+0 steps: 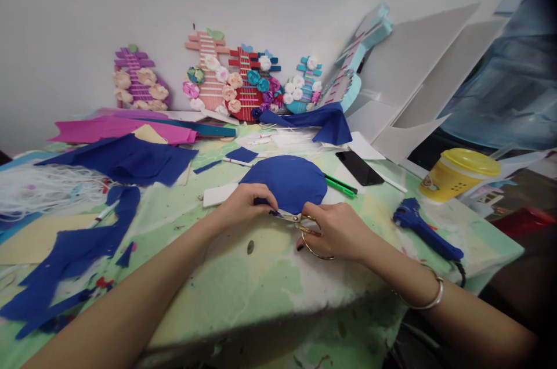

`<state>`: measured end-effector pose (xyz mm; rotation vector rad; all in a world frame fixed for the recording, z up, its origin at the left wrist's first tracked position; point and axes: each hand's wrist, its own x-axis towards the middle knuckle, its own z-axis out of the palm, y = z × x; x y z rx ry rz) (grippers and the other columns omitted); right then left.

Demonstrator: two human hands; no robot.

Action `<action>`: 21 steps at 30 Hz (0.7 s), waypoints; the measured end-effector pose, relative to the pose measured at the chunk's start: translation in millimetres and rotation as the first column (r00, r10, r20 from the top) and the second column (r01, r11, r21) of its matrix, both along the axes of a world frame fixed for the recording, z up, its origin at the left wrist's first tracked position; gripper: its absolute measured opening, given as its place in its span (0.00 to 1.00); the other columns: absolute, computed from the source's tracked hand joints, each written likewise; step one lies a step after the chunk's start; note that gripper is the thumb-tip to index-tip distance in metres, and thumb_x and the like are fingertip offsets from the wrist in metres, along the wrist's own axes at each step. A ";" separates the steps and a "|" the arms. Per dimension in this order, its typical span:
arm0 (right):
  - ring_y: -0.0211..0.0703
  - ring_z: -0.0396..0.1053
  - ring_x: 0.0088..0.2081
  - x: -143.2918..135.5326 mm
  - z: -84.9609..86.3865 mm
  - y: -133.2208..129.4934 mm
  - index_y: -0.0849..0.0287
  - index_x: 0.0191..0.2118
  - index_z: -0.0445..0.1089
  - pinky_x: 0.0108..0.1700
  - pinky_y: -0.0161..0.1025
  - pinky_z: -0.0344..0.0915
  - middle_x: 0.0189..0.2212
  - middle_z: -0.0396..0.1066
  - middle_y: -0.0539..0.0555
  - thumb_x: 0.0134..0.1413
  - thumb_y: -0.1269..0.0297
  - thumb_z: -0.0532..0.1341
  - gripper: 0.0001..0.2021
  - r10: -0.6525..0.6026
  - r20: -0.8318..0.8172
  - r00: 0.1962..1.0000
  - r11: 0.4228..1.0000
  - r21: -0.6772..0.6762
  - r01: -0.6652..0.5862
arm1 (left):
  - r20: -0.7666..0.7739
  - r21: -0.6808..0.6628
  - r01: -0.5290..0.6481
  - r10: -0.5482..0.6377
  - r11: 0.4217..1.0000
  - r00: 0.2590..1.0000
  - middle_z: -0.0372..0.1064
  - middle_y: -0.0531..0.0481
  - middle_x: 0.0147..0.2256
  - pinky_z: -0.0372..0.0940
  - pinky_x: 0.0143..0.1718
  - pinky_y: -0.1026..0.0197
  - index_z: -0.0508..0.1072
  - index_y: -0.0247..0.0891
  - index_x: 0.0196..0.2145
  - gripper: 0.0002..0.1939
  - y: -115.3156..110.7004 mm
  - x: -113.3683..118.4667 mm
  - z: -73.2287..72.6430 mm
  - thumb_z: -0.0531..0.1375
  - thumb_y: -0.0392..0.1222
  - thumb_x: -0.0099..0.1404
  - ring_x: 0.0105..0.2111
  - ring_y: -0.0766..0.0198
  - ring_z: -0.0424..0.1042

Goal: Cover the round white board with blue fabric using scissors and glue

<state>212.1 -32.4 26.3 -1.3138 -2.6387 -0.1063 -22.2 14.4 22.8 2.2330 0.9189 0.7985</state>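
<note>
Gold-handled scissors (311, 232) are in my right hand (343, 227), with fingers through the loops and the blades pointing left. The blades lie at the near edge of a rounded dark blue piece (285, 180), paper or cloth. My left hand (250, 203) pinches that piece's lower left edge, close to the blade tips. A white strip (217, 195) sticks out to the left from under the blue piece. Just right of the piece lies a green box cutter (342, 185). How far the blades are apart is hard to make out.
A blue glue gun (429, 230) and yellow tub (461, 172) stand at right, near a black phone (360, 167). Blue scraps (82, 253) and white cords (47, 189) cover the left. Flower-decorated instrument-shaped crafts (248, 82) lean on the wall, beside white boards (418, 67).
</note>
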 end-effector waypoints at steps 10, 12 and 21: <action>0.41 0.65 0.22 -13.9 6.4 2.1 0.61 0.36 0.64 0.25 0.37 0.37 0.23 0.73 0.56 0.50 0.60 0.58 0.11 -0.058 0.155 0.986 0.998 0.033 0.053 | 0.069 -0.044 -0.048 0.051 0.998 0.996 0.73 0.50 0.27 0.63 0.35 0.62 0.78 0.38 0.26 0.06 -3.9 3.0 3.7 0.61 0.31 0.54 0.31 0.65 0.70; 0.41 0.66 0.23 -13.9 8.3 2.9 0.61 0.36 0.65 0.25 0.37 0.38 0.24 0.74 0.56 0.50 0.61 0.58 0.10 -0.055 0.169 0.984 0.998 0.008 0.055 | 0.080 -0.052 -0.059 0.063 0.997 0.995 0.73 0.50 0.27 0.63 0.34 0.62 0.78 0.37 0.26 0.05 -3.9 3.3 3.7 0.62 0.31 0.54 0.31 0.64 0.70; 0.40 0.64 0.23 -7.7 0.4 4.6 0.60 0.35 0.64 0.26 0.38 0.37 0.24 0.72 0.54 0.48 0.58 0.57 0.11 -0.041 0.116 0.992 0.997 0.071 0.033 | -0.106 -0.061 -0.082 0.075 0.995 0.991 0.74 0.50 0.32 0.62 0.33 0.64 0.77 0.37 0.35 0.13 7.3 -13.7 4.3 0.63 0.31 0.49 0.32 0.65 0.70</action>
